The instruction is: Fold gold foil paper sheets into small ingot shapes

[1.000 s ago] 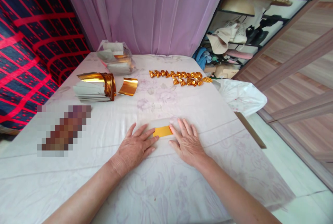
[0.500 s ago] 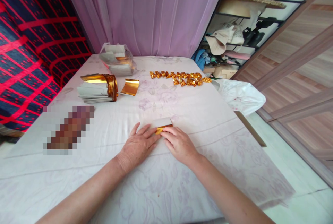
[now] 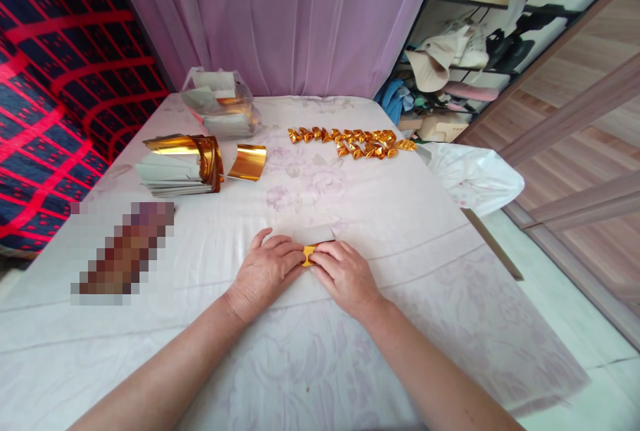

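Note:
A sheet of gold foil paper [image 3: 309, 256] lies on the cloth in front of me, its near edge folded over to show gold and its far part showing the pale back. At its left end, the fingertips of my left hand [image 3: 267, 267] press on the fold, with the index finger and thumb close together and the little finger raised. My right hand [image 3: 347, 274] grips the right end of the fold with curled fingers. Between the two hands only a short gold strip shows; the ends are hidden under the fingers.
A stack of gold foil papers [image 3: 180, 167] lies at the left, with a single sheet [image 3: 249, 163] beside it. Behind stands a clear plastic bag [image 3: 223, 107] of more paper. Folded gold pieces [image 3: 367, 141] line the back right. A white plastic bag [image 3: 473, 177] is beyond the table's right edge.
My hands have drawn slightly closer on the fold, and the gold strip between them looks flatter and more even. The view has shifted a little.

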A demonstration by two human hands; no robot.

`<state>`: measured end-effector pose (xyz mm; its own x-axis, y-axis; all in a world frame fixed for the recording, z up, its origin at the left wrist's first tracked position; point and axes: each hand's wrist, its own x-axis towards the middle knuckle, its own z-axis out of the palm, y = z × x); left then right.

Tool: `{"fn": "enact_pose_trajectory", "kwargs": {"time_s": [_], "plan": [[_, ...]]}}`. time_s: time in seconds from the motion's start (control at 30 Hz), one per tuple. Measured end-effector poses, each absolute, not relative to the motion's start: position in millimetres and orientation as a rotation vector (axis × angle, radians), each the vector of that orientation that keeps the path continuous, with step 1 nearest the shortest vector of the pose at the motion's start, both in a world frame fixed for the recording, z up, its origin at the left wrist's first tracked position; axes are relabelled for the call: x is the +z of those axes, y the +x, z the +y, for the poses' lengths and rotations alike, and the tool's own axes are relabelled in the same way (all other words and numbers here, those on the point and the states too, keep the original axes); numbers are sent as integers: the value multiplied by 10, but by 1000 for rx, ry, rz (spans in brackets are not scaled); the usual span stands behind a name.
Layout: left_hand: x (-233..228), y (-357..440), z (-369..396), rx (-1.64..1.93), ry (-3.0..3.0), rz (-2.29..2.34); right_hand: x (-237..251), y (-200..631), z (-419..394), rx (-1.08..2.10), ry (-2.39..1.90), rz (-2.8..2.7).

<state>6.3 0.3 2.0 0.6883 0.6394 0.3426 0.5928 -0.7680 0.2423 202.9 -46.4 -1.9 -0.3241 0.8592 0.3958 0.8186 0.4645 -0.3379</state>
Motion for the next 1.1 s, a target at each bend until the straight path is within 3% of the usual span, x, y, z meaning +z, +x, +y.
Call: {"fn": "enact_pose_trajectory", "kwargs": {"time_s": [0.4, 0.87, 1.1], "plan": [[29, 90, -3, 685, 2692, 1081, -44, 1958, -464, -4, -1490, -2174], [54, 119, 13, 706, 2623, 1184, -20, 1962, -462, 182, -1524, -2059], [40, 152, 4, 662, 2587, 1191, -37, 1956, -452, 84, -1582, -2068]]}}
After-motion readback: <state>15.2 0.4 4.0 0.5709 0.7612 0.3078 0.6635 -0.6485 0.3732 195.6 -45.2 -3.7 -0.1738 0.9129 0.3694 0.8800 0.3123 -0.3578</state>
